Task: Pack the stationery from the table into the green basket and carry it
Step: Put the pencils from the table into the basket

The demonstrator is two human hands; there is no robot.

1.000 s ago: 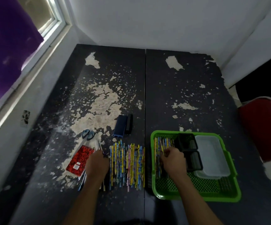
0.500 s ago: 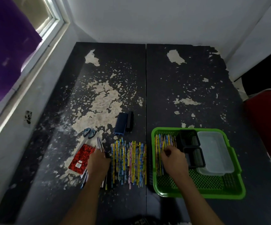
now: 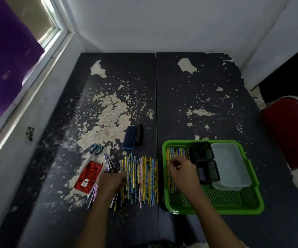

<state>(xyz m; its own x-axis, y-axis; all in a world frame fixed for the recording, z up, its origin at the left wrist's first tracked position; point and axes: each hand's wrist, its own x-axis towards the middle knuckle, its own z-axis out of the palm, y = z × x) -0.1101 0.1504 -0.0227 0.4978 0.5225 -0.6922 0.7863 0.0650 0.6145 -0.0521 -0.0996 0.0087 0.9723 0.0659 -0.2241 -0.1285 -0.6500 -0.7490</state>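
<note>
Pencils [image 3: 141,178] lay beside the green basket [image 3: 214,207]; right hand [image 3: 184,171] pinched some inside it, left hand [image 3: 111,183] curled over others. Loose bundles risked rolling off.

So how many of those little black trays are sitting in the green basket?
2. One black tray sits at the far side of the green basket, the other black tray right behind it nearer the person, both beside the clear tub. Nothing suggests another hidden.

Pencils [image 3: 141,178] on table [image 3: 207,97], left of basket [image 3: 216,209]
</note>
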